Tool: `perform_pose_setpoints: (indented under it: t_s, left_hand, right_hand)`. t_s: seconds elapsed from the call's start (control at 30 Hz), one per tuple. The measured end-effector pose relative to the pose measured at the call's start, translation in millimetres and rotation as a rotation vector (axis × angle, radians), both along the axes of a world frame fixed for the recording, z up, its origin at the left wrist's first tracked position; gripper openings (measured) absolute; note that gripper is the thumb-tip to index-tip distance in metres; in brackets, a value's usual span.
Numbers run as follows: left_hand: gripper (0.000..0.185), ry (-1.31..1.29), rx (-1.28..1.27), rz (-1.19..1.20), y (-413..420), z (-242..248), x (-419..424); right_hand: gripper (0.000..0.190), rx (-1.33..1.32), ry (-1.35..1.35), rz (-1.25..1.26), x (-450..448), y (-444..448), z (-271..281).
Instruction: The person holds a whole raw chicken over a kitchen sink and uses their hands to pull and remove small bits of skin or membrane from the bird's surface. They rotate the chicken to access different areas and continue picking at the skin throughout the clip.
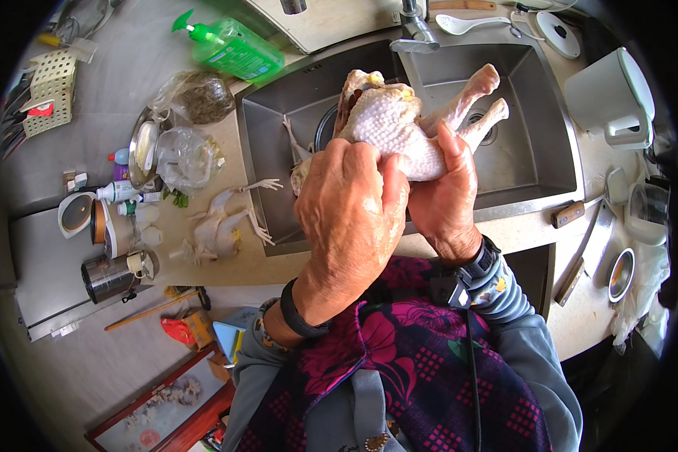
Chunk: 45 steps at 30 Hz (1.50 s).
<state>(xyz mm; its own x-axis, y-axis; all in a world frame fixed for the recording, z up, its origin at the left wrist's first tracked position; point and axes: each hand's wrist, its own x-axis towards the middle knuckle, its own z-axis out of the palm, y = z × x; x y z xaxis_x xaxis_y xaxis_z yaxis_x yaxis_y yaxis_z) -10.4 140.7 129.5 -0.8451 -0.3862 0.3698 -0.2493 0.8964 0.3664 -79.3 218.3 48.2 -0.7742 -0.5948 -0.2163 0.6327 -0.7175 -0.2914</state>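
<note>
A plucked raw chicken (pixel 387 121) is held up over the double stainless steel sink (pixel 542 175), its two footless legs pointing to the upper right. My left hand (pixel 353 209) presses curled fingers and thumb against its near side. Cupped under the bird's near right side, my right hand (pixel 446 198) grips it with the thumb raised by a leg. Part of another bird (pixel 298 172) shows in the left basin, mostly hidden behind my left hand. On the counter left of the sink lies a smaller plucked bird (pixel 220 226) with its feet still attached.
A faucet (pixel 415 34) stands behind the sink. Left are a green soap pump bottle (pixel 237 48), plastic bags (pixel 183 158) and several jars. To the right lie a cleaver (pixel 585 254), a wooden-handled knife (pixel 569 214), a steel bowl (pixel 621 275) and a white pitcher (pixel 607 96).
</note>
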Motion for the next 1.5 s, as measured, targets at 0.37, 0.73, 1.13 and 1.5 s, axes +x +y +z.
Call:
perform_pose_setpoints:
  t_s: [0.37, 0.73, 1.13, 1.5]
  left_hand:
    - [0.008, 0.131, 0.233, -0.04, -10, -5, 9]
    - [0.019, 0.197, 0.041, -0.135, -2, -5, 7]
    - [0.013, 0.118, 0.292, -0.052, -5, -8, 7]
    - [0.023, 0.102, 0.29, -0.088, -9, -6, 11]
  right_hand:
    - [0.025, -0.044, -0.041, -0.038, 0, 0, 16]
    - [0.027, 0.004, -0.118, -0.023, -1, -1, 17]
    - [0.034, -0.008, -0.107, 0.031, -1, 2, 7]
    - [0.036, -0.028, -0.069, 0.031, -2, 1, 14]
